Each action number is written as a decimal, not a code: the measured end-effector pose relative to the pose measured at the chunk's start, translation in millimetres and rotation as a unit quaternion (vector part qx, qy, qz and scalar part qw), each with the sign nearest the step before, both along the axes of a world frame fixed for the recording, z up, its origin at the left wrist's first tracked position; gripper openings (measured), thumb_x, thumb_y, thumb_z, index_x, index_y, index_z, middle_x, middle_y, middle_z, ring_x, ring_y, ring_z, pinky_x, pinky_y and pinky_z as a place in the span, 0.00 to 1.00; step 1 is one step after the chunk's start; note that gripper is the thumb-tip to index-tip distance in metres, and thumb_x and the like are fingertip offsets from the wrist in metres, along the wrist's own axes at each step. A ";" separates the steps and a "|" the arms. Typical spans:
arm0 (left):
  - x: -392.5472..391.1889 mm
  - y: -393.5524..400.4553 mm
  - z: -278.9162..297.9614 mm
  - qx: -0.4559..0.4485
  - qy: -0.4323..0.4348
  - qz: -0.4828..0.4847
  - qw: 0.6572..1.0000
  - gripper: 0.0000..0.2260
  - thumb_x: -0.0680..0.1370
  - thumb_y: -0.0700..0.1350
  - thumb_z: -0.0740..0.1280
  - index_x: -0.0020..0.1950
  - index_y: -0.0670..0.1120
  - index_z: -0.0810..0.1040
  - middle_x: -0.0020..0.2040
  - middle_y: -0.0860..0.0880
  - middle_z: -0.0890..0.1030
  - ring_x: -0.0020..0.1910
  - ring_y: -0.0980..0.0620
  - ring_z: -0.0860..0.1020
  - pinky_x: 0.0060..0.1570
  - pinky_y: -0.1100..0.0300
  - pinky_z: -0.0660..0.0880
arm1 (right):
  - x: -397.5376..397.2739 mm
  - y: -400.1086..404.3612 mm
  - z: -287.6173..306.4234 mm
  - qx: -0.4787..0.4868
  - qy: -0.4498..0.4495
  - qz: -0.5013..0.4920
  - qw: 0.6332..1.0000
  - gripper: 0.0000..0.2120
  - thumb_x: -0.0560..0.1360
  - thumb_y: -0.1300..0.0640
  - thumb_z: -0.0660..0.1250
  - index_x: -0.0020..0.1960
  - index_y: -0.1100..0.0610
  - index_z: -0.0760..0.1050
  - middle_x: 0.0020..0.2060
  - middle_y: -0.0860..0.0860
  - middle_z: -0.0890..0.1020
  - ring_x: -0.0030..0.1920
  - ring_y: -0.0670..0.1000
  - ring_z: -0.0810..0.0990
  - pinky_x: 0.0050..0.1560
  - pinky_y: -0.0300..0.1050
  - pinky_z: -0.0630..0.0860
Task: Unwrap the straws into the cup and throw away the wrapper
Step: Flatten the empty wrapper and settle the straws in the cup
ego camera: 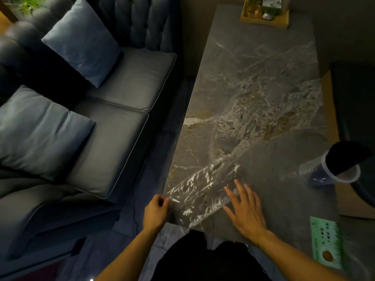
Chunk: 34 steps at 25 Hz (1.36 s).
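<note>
The crinkled clear plastic wrapper (203, 189) lies on the grey marble table (263, 88), long axis running from near-left edge up-right. The left hand (156, 211) pinches its near corner; the right hand (246, 209) presses spread fingers flat beside it. Black straws (345, 157) stand in the clear plastic cup (328, 173) far right, with a green card (326, 242) nearer

Dim room, low light. Long marble-patterned table (263, 82), grey with pale veins and brownish patches, runs from near edge to far end. Left of it, across a narrow strip of dark bluish floor (158, 142): dark tufted leather sofa (121, 122) with two seat cushions. Two blue-grey throw pillows on sofa, one far (81, 39), one near (40, 130). Green plant (28, 5) at top left corner. Wooden tray (263, 19) of small items on table's far end. Green printed card (326, 242) at near right.
</note>
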<state>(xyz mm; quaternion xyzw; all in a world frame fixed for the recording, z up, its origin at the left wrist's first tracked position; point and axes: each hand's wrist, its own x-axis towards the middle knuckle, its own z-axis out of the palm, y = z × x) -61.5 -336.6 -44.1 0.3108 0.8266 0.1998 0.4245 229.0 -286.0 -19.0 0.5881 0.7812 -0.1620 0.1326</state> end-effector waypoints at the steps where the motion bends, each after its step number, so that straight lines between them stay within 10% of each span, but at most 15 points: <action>1: 0.3 -1.3 0.8 -0.006 -0.007 0.005 1.000 0.09 0.79 0.52 0.66 0.44 0.47 0.76 0.40 0.47 0.83 0.41 0.47 0.82 0.45 0.47 0.81 | -0.8 -1.2 -3.7 -0.018 -0.004 -0.001 1.000 0.35 0.74 0.32 0.39 0.78 0.45 0.52 0.79 0.54 0.51 0.77 0.61 0.54 0.73 0.61 0.59; 13: 12.5 -16.8 8.5 -0.029 -0.202 0.170 0.964 0.07 0.79 0.42 0.66 0.45 0.39 0.78 0.42 0.38 0.86 0.34 0.48 0.84 0.29 0.62 0.77 | -29.0 63.2 -24.5 -0.137 -0.031 0.035 0.989 0.34 0.75 0.30 0.45 0.75 0.37 0.35 0.77 0.46 0.33 0.76 0.60 0.31 0.72 0.70 0.37; 18: 12.9 -3.2 12.0 -0.026 -0.160 0.114 0.980 0.08 0.79 0.45 0.66 0.47 0.40 0.78 0.38 0.43 0.85 0.31 0.51 0.82 0.34 0.55 0.79 | -27.2 71.4 -19.4 -0.121 -0.034 0.042 0.991 0.34 0.76 0.31 0.47 0.76 0.38 0.35 0.78 0.48 0.35 0.77 0.60 0.33 0.74 0.69 0.39; 23: 16.2 2.7 27.3 0.022 0.063 -0.005 0.998 0.16 0.79 0.53 0.64 0.64 0.49 0.73 0.60 0.50 0.74 0.54 0.51 0.77 0.49 0.57 0.74 | -11.4 53.1 -0.8 -0.081 0.012 0.017 0.996 0.32 0.77 0.33 0.46 0.77 0.39 0.41 0.79 0.47 0.40 0.79 0.56 0.39 0.76 0.63 0.44; 28: 40.5 27.6 47.3 0.238 0.181 -0.339 0.892 0.09 0.79 0.53 0.64 0.56 0.53 0.78 0.54 0.54 0.79 0.50 0.54 0.78 0.43 0.59 0.75 | 25.3 16.1 13.8 -0.039 0.033 -0.018 0.999 0.25 0.79 0.36 0.51 0.72 0.43 0.65 0.77 0.46 0.60 0.78 0.50 0.53 0.75 0.51 0.54; 34: 103.5 73.6 52.7 0.131 0.177 -0.599 0.770 0.13 0.78 0.56 0.59 0.57 0.54 0.77 0.57 0.51 0.78 0.54 0.48 0.79 0.48 0.54 0.76 | 114.4 -20.3 23.6 -0.087 0.052 -0.101 0.990 0.22 0.78 0.37 0.54 0.64 0.46 0.74 0.63 0.46 0.77 0.66 0.50 0.72 0.64 0.48 0.68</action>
